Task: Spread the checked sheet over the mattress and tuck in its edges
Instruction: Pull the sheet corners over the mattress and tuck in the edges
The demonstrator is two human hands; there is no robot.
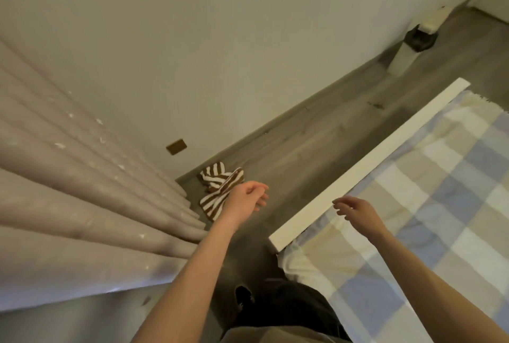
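Note:
The checked sheet [429,205], in blue, beige and white squares, lies spread over the mattress at the right. Its long edge runs along the white bed rail [366,163], and a white bunched corner [297,262] shows at the near end of the bed. My right hand [355,209] hovers over the sheet's edge beside the rail, fingers loosely curled, holding nothing. My left hand [249,196] hangs in the air over the floor, left of the bed, fingers relaxed and empty.
A brown and white striped cloth [220,188] lies on the grey wood floor [316,139] by the wall. Pleated curtains [82,191] fill the left. A white bin with a dark liner [413,45] stands at the far wall. My dark-trousered legs [286,312] stand beside the bed corner.

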